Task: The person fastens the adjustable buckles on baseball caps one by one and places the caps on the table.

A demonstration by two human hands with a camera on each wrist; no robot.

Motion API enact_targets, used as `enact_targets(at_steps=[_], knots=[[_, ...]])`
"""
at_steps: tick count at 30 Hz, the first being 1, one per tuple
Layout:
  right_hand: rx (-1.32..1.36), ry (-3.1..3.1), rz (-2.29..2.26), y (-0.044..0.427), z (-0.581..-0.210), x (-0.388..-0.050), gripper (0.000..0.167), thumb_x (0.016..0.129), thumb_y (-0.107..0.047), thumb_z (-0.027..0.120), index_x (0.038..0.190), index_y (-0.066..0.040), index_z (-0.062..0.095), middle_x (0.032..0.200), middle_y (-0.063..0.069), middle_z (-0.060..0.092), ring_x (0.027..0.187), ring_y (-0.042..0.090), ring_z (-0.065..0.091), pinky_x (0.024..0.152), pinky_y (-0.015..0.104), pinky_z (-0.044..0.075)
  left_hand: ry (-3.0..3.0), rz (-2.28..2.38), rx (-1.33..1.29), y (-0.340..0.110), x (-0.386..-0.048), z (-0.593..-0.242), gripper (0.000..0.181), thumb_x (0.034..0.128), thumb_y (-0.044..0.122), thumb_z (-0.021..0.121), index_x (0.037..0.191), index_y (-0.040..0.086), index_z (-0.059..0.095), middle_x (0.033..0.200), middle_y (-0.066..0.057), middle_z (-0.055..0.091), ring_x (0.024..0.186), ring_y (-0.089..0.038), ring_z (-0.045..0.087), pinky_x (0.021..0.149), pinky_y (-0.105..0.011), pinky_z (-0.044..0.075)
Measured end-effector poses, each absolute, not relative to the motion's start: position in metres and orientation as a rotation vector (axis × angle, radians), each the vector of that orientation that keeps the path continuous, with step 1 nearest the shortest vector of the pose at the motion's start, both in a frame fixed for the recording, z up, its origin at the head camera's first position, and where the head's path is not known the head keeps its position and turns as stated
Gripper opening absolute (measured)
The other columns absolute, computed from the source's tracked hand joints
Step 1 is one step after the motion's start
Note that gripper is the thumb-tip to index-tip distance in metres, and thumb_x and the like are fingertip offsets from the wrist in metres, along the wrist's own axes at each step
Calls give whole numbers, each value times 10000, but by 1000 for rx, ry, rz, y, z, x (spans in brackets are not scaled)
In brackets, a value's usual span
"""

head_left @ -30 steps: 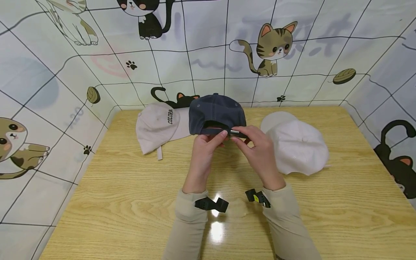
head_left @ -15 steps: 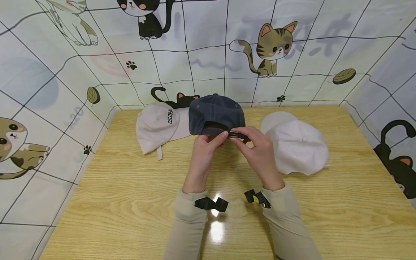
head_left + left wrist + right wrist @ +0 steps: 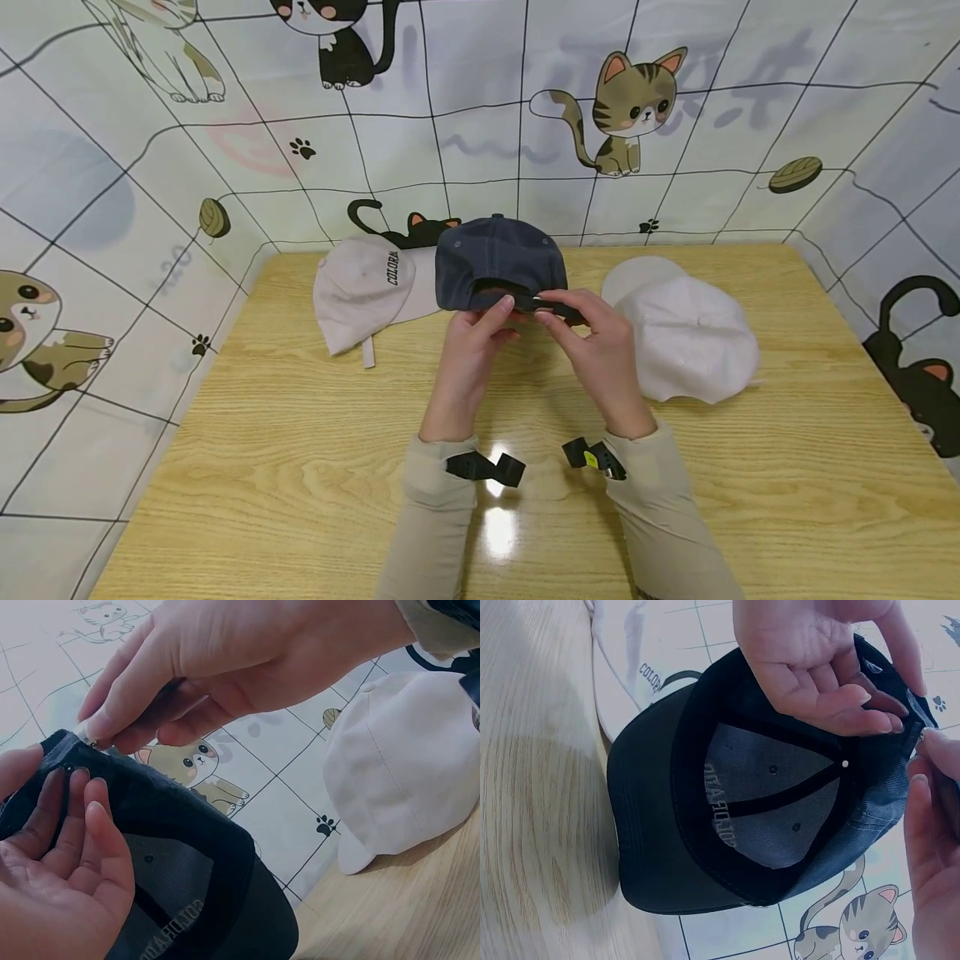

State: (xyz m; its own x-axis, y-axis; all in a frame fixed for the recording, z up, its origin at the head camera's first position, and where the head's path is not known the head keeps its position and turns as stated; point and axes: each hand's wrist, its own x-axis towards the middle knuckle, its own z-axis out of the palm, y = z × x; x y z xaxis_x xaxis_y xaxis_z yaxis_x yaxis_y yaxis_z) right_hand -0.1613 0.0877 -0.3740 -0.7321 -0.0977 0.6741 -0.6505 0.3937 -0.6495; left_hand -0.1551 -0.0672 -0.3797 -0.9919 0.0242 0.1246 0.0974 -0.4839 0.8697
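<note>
A navy baseball cap [image 3: 501, 248] is held upright, its back opening facing the head camera. My left hand [image 3: 470, 346] pinches the cap's back strap [image 3: 523, 302] between thumb and fingers, left of a small metal buckle. On the buckle's right, my right hand [image 3: 600, 348] pinches the strap end with thumb and forefinger. Close up in the left wrist view, the right hand [image 3: 232, 660] grips the strap from above. The right wrist view looks into the cap's lining [image 3: 769, 799], with reversed stitched lettering; fingertips partly hide the buckle.
A pale pink cap [image 3: 360, 283] with dark lettering lies left of the navy cap, its strap hanging toward me. On the right is a white cap [image 3: 690, 337]. All are at the back of the wooden table [image 3: 300, 500], before a cat-print cloth backdrop [image 3: 480, 150].
My left thumb has shifted slightly left along the strap, and more dark strap shows between the hands. The right fingers have moved slightly to the right. The other caps are unmoved.
</note>
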Motion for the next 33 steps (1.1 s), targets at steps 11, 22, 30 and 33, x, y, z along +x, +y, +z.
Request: enact_targets(at_steps=[11,22,30,33], knots=[[649,-2121,1406,91,-374,-162,282,744,-160,716,1021,-186,669,941,-55,637,830,87,580,702,231,462,-1612,-2591,-179,-69,-156,-379,121,835,120,630,937,61,603,801,-35,610,776,-223,573,646,-272,458],[723,-2107,1432,93,-376,-163,254,752,-156,712,1000,-198,674,927,-84,633,785,83,572,672,260,463,-1712,-2501,-168,-69,-155,-379,206,817,185,659,952,38,605,775,-45,603,749,-198,574,653,-273,458],[684,-2133,1423,88,-356,-150,240,736,-29,707,967,-86,674,907,8,645,775,86,568,661,307,470,-1752,-2471,-177,-69,-156,-380,211,816,175,660,967,39,600,798,-44,608,778,-264,578,655,-291,462],[680,-2138,1413,87,-349,-145,221,741,-25,702,958,-54,670,899,44,646,774,94,571,657,321,472,-1787,-2444,-185,-68,-156,-380,226,813,189,665,977,46,603,813,-49,610,773,-238,584,661,-298,467]])
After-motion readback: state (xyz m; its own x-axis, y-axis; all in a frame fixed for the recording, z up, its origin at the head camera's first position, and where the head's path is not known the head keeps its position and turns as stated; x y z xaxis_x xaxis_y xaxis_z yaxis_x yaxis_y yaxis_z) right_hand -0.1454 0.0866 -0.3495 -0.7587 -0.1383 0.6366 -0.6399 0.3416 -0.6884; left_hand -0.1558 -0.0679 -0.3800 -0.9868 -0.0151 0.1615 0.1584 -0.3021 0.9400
